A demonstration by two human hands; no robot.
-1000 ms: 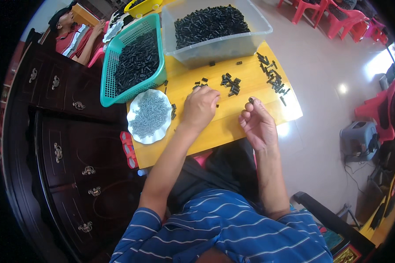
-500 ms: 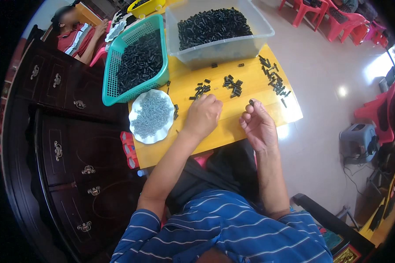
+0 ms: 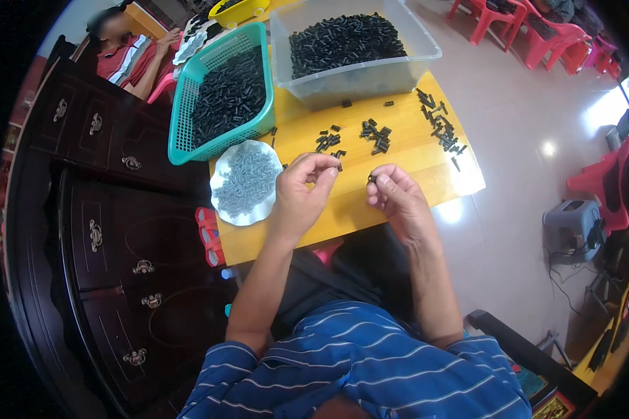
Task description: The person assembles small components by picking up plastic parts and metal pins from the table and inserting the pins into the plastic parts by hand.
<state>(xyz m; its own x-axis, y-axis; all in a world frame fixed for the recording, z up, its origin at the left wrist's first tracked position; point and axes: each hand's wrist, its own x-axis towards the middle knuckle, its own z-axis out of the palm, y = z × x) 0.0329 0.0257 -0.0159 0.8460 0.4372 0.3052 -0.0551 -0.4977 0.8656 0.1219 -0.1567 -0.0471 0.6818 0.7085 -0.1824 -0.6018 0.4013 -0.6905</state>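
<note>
Over the yellow table, my left hand (image 3: 305,187) pinches a small black cylindrical part (image 3: 339,167) between thumb and forefinger. Facing it, my right hand (image 3: 400,197) grips another small dark part (image 3: 372,179) at its fingertips, with the other fingers curled. A gap separates the two hands. Just beyond them lie two loose little piles of black parts, one nearer the left hand (image 3: 327,142) and one in the middle (image 3: 377,136). Beside my left wrist stands a white scalloped plate (image 3: 223,209) heaped with small, clear or silvery pieces.
A green mesh basket (image 3: 177,119) and a clear plastic bin (image 3: 356,70), both full of black parts, stand on the far side of the table (image 3: 342,216). More black pieces (image 3: 442,129) line its right edge. A dark wooden cabinet (image 3: 119,223) is at left; another person (image 3: 129,56) sits beyond.
My left hand has lifted off the left pile and turned, now with a black part in its fingertips. My right hand has moved left and tilted toward it.
</note>
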